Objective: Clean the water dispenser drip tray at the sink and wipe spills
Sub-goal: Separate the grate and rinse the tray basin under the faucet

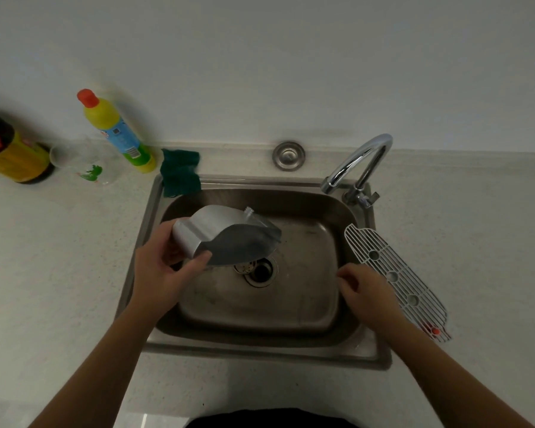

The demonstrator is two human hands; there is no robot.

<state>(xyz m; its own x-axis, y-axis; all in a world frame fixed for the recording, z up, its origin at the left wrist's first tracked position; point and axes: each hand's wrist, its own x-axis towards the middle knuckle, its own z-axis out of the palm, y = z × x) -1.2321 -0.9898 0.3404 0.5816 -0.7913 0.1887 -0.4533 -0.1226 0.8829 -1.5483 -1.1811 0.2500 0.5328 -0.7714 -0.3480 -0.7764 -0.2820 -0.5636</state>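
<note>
One grey drip tray, tilted above the sink basin, is gripped at its left end by the left hand and partly hides the drain. One slotted grille lies across the sink's right rim, beside the right hand (fingers loosely curled, apparently holding nothing). Two bottles stand behind: a yellow bottle and a dark bottle, the latter blurred and cut off at the left edge.

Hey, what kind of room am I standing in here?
Probably a kitchen or pantry counter: a steel sink with a curved faucet, a detergent bottle and a green scouring pad at its rim.
</note>
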